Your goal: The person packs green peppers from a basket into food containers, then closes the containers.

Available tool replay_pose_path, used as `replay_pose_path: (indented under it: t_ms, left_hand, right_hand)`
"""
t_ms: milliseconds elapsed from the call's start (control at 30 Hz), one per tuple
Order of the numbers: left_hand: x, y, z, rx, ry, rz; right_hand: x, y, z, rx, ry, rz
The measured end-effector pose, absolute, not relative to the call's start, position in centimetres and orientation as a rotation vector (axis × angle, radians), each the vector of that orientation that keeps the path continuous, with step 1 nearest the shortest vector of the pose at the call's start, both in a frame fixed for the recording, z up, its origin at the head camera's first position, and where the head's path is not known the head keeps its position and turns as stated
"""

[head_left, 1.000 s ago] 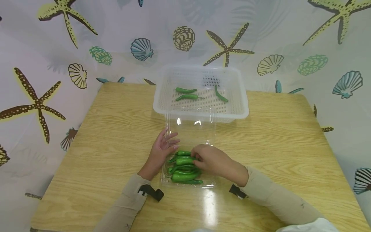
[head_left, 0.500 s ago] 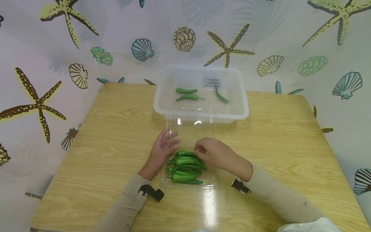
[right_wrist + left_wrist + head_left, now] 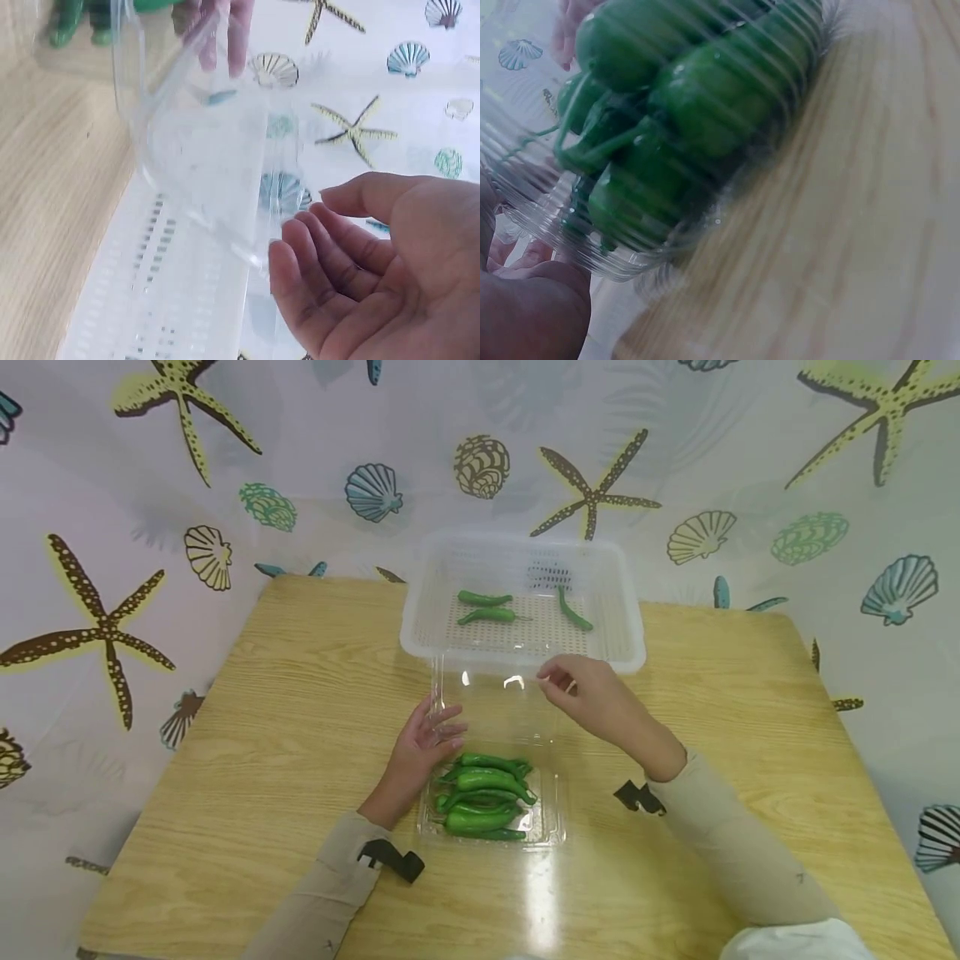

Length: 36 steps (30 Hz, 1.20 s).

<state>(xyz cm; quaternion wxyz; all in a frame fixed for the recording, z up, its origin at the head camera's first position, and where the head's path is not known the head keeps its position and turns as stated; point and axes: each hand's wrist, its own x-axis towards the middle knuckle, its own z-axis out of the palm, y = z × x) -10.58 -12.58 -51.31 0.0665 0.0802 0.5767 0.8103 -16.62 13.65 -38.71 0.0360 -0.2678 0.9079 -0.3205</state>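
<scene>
Several green chili peppers (image 3: 487, 783) lie side by side in the base of a clear plastic clamshell box (image 3: 553, 827); its transparent lid (image 3: 491, 706) stands raised on the far side. My left hand (image 3: 414, 758) is at the box's left side near the hinge, fingers extended along the lid. In the left wrist view the peppers (image 3: 712, 97) show through the ribbed wall. My right hand (image 3: 592, 697) hovers at the lid's upper right corner, fingers loosely bent and holding nothing. The right wrist view has its fingertips right at the lid's edge (image 3: 225, 240).
Behind the box stands a white perforated plastic basket (image 3: 633, 647) holding three green peppers (image 3: 487, 615). Everything rests on a wood-grain table (image 3: 315, 677). A curtain (image 3: 420, 427) printed with shells and starfish hangs around the table's back and sides.
My right hand has let go of a pepper in the box and moved up and away to the lid's right corner. My left hand has stayed in place.
</scene>
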Motion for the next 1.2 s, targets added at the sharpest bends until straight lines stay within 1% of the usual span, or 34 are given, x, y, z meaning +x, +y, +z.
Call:
replay_pose_path:
  t_ms: [367, 500, 733, 933, 1200]
  left_hand:
    - [-10.6, -12.6, -51.5, 0.249, 1.728, 2.449]
    - [-10.6, -12.5, -51.6, 0.247, 1.727, 2.452]
    - [-10.6, -12.5, -51.5, 0.264, 1.725, 2.456]
    - [-10.5, -12.6, -51.2, 0.245, 1.744, 2.433]
    - [-10.4, -12.6, -50.6, 0.225, 1.750, 2.402]
  right_hand:
    - [-20.0, 15.6, -38.6, -0.750, 2.977, -1.099]
    - [-21.4, 15.9, -38.8, -0.698, 2.988, -1.053]
    - [-24.1, 16.8, -39.9, -0.528, 2.984, -0.923]
    - [-25.8, 17.3, -40.7, -0.491, 2.973, -0.853]
    - [-27.0, 16.8, -41.0, -0.441, 2.910, -0.776]
